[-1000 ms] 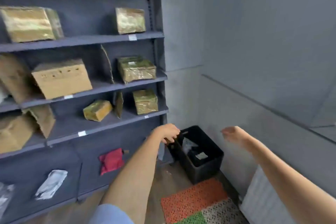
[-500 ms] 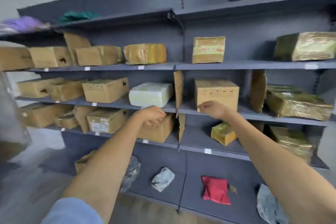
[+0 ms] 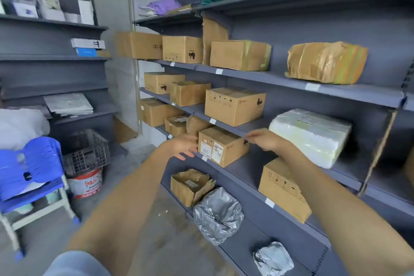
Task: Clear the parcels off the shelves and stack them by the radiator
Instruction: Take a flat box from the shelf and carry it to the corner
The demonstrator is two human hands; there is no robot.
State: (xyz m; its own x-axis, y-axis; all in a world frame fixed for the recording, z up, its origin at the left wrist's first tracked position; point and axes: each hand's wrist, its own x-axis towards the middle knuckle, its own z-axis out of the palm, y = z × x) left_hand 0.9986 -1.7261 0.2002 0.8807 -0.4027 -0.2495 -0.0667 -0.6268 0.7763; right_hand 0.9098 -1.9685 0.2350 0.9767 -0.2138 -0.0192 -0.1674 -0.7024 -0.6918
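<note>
Fingers (image 3: 187, 150) loosely spread and empty, our hands have swung from the bin corner to flank the labelled box (image 3: 220, 145), ready to lift.

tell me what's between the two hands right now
In the head view, a labelled cardboard box on the shelf sits between the left hand and right hand.

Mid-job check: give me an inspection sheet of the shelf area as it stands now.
Surface: grey shelves, several tiers, parcels on each.
Job's things: labelled box between both hands; white parcel to its right; silver bag on a low tier.
Clutter: grey crate, paint bucket, blue chair at left.
Hands: left hand open at the box's left side; right hand at its top right, grip unclear.
Cables: nothing seen.
Surroundings: radiator not in view.
</note>
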